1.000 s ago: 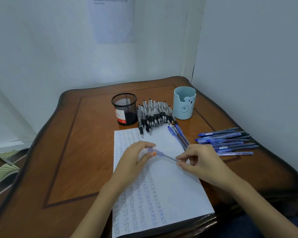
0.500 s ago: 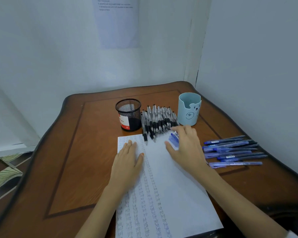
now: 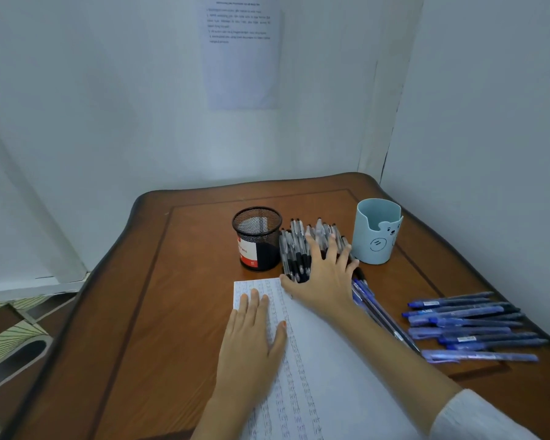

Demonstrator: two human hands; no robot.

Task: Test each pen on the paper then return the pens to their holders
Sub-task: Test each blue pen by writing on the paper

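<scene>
Black pens [image 3: 294,249] lie bunched btw mesh cup [image 3: 257,238] & blue cup [image 3: 377,233], toward tabletop [image 3: 178,296] far edge. Right hand [image 3: 326,281] rests on them, fingers spread straight. Left hand [image 3: 251,338] lies flat on paper [image 3: 331,360], gripping nothing. Blue pens [image 3: 467,325] are piled nr right edge.

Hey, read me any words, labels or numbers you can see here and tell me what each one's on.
Nothing reads clearly.
Wall sheet: printed lines, too blurred.
Mesh holder, label: too blurred.
Blue pens, labels: too small.
Paper: handwritten marks, illegible.
Blue holder: bear drawing, no words.
</scene>
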